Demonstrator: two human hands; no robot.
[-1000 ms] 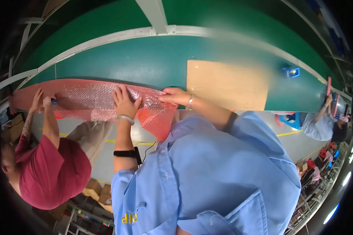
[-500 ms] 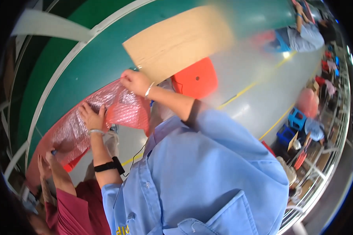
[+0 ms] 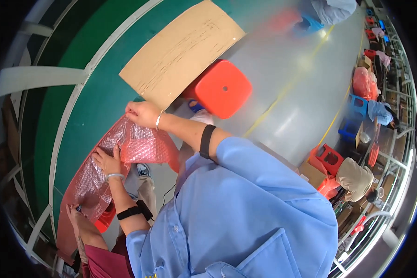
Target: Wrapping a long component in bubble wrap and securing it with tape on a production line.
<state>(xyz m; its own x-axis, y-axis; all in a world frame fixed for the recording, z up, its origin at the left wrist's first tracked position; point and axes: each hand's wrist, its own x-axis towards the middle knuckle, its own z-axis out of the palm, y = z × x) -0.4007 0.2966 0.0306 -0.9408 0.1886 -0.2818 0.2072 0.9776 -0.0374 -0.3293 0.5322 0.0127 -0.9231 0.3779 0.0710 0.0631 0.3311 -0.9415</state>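
Observation:
A long strip of pink bubble wrap [image 3: 85,183] lies along the near edge of the green tabletop [image 3: 81,116], its loose part hanging over the side. My left hand [image 3: 107,163] rests flat on it with the fingers apart. Farther along, my right hand [image 3: 142,114] pinches the far corner of the wrap between thumb and fingers. A co-worker's hand [image 3: 74,215] lies at the near end of the wrap, by a small dark object I cannot make out.
Beyond my right hand lies a flat cardboard sheet [image 3: 180,51], jutting past the table edge. A red stool [image 3: 224,88] stands beside it on the grey floor [image 3: 282,120]. The co-worker's dark red sleeve [image 3: 107,259] is close on my left. A white rail [image 3: 72,109] runs along the table's far side.
The view has shifted, so the cardboard and stool sit farther left. My right hand keeps its pinch on the wrap's corner, and my left hand stays on the wrap. The co-worker's hands have shifted slightly.

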